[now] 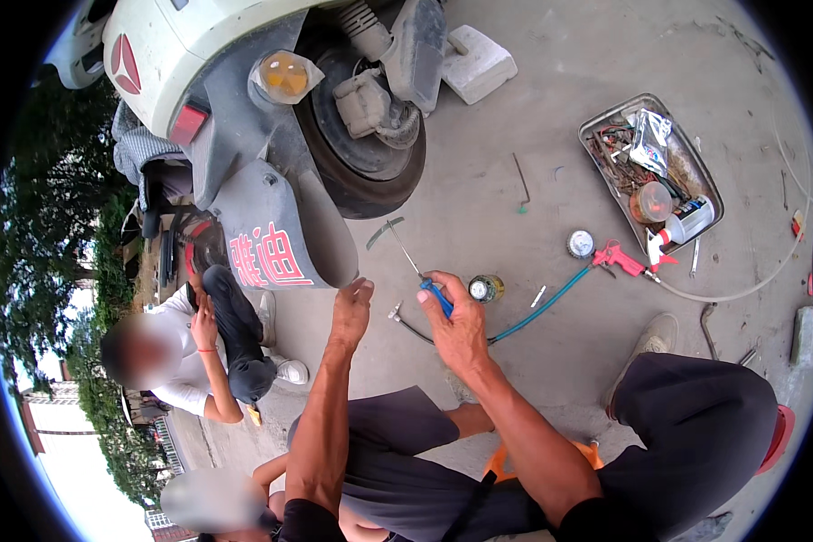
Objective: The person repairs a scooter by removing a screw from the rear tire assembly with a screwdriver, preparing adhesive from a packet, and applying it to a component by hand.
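My right hand (461, 327) is closed around the blue handle of a tire plug tool (413, 265). Its thin metal shaft points up and left, with a narrow dark strip (385, 232) lying crosswise at the tip. To the left, the fingers of my left hand (350, 312) are curled together at the lower corner of a grey mudguard (275, 226) with red lettering. Whether they grip its edge or something small is hidden. Beyond the tool's tip is the scooter's dark rear wheel (370, 181). Beside my right hand stands a small round tin (486, 288).
A metal tray (715, 188) of odds and ends and a spray bottle (691, 219) sits at the right. A red inflator gun (618, 257) with a gauge (580, 243) and blue hose (546, 309) lies nearer. One person (190, 348) crouches left; another (235, 506) is lower left.
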Available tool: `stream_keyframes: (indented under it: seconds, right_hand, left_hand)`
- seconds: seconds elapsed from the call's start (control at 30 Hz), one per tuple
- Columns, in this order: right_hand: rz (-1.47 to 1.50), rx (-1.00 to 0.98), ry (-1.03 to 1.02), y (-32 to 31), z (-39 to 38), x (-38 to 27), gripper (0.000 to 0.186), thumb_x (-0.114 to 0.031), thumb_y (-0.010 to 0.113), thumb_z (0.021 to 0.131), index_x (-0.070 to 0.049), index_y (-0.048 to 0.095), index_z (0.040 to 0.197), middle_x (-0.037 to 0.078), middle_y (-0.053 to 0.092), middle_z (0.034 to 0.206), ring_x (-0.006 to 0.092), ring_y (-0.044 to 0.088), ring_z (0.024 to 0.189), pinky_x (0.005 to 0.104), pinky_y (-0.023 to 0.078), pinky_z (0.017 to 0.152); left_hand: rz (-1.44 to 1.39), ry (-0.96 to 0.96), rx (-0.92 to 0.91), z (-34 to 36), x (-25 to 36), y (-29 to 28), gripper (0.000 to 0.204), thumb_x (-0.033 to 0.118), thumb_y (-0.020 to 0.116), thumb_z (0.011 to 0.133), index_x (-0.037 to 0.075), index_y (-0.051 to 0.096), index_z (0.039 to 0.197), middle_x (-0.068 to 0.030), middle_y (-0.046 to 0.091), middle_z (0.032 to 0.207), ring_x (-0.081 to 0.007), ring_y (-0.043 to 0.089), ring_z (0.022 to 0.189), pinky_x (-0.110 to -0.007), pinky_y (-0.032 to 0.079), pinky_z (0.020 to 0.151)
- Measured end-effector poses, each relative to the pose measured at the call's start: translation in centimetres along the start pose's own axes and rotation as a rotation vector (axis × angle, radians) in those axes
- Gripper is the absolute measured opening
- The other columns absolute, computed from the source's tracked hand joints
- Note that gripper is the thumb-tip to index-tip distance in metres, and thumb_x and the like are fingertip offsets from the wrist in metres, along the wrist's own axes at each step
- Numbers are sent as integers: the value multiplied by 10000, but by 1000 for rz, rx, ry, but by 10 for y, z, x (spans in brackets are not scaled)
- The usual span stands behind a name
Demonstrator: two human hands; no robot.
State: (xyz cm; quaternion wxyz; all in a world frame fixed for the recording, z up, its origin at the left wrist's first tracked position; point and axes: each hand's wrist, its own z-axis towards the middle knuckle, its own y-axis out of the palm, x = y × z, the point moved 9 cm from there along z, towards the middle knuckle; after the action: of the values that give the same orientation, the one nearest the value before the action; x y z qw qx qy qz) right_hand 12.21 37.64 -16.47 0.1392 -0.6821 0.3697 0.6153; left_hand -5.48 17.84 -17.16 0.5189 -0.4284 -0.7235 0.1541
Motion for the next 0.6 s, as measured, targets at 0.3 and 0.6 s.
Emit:
stream_keyframes:
  seconds: [0.3, 0.6]
  right_hand:
    - [-91, -46, -45, 31, 15, -1, 298, -192, 678, 942, -9, 668, 1177, 202, 731, 979, 351, 730, 870, 386, 574, 757]
    - [-56, 4, -165, 35, 22, -7, 270, -139, 697, 924, 3, 674, 1153, 218, 724, 1002, 365, 726, 884, 385, 582, 751]
  left_hand:
    - [-438, 375, 14, 22, 85, -50, 517, 431, 621, 996, 132, 514, 1404, -60, 562, 1414, -253, 515, 1318, -489, 353, 1141]
    - [-593, 744, -272, 25, 111, -37, 567, 333, 462, 1072, 112, 295, 1567, -125, 304, 1631, -341, 281, 1508, -571, 221, 1228]
